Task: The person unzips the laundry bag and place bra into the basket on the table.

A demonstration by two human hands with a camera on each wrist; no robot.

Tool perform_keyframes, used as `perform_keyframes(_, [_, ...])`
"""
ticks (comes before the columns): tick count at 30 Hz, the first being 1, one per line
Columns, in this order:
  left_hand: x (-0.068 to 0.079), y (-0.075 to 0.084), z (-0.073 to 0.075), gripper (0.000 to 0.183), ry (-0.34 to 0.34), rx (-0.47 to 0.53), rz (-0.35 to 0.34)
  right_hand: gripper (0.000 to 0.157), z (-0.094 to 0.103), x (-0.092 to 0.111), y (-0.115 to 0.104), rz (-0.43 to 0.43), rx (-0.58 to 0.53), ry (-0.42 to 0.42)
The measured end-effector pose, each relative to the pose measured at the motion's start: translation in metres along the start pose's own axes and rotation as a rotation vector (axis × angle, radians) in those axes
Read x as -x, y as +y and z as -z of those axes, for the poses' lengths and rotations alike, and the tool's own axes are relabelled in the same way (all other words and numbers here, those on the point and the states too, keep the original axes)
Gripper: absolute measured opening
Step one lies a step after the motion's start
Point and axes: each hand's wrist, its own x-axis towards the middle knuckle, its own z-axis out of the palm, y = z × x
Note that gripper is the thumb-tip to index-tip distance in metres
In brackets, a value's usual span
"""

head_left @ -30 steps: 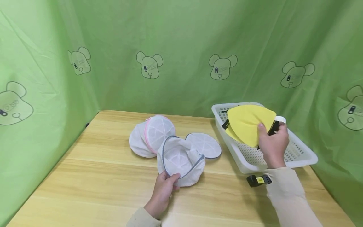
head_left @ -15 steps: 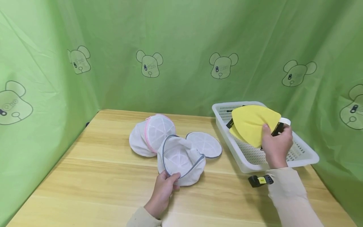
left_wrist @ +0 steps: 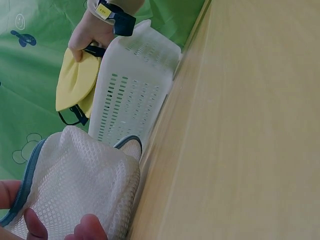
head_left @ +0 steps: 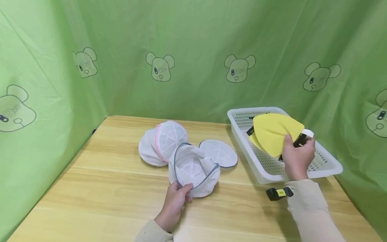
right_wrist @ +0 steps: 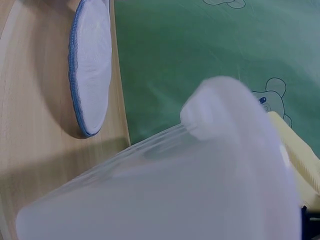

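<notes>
My left hand [head_left: 173,205] pinches the front rim of a white mesh laundry bag [head_left: 205,188] with a dark blue-grey zip. The bag's mouth is open and its round lid [head_left: 218,153] lies folded back on the table. Over the white plastic basket [head_left: 246,149], my right hand [head_left: 297,156] grips a folded yellow cloth piece [head_left: 273,131] with black straps [head_left: 250,131] and a white end by the fingers. In the left wrist view the yellow piece [left_wrist: 75,82] looks cupped, with a strap hanging below. In the right wrist view the basket's side [right_wrist: 150,200] fills most of the foreground.
A second white mesh bag [head_left: 148,151] with a pink zip stands behind and left of the first, its lid closed. Green curtains [head_left: 193,94] enclose the wooden table [head_left: 90,201] at the back and sides. A black wristband camera [head_left: 278,194] sits on the right wrist.
My right hand has moved slightly right and down in the head view with the yellow cloth piece. The left hand keeps its hold on the mesh bag, almost unmoved.
</notes>
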Motion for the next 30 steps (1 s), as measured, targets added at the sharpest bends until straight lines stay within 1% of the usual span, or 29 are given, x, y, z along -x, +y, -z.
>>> perform_keyframes(10, [0.000,0.001,0.000,0.015,-0.001,-0.008,-0.012,0.028,0.003,-0.004,0.001,-0.023,-0.012,0.044])
perform_keyframes(16, [0.000,0.001,0.000,0.019,0.005,-0.006,-0.004,0.021,0.004,-0.007,0.006,0.007,-0.016,0.056])
perform_keyframes(20, [0.000,0.000,0.000,0.019,0.004,-0.010,-0.001,0.020,0.004,-0.009,0.009,0.009,-0.004,0.058])
perform_keyframes(23, [0.000,0.000,0.000,0.018,0.002,-0.014,0.000,0.018,0.003,-0.009,0.011,0.014,-0.016,0.060])
perform_keyframes(25, [0.000,-0.001,0.000,0.017,0.002,-0.015,-0.001,0.017,0.003,-0.008,0.011,0.023,0.010,0.056])
perform_keyframes(27, [-0.001,-0.001,0.000,0.017,0.004,-0.017,-0.003,0.016,0.003,-0.007,0.010,0.028,0.011,0.053])
perform_keyframes(30, [-0.002,-0.002,0.000,0.017,0.007,-0.017,-0.005,0.016,0.002,-0.005,0.008,0.041,0.054,0.043])
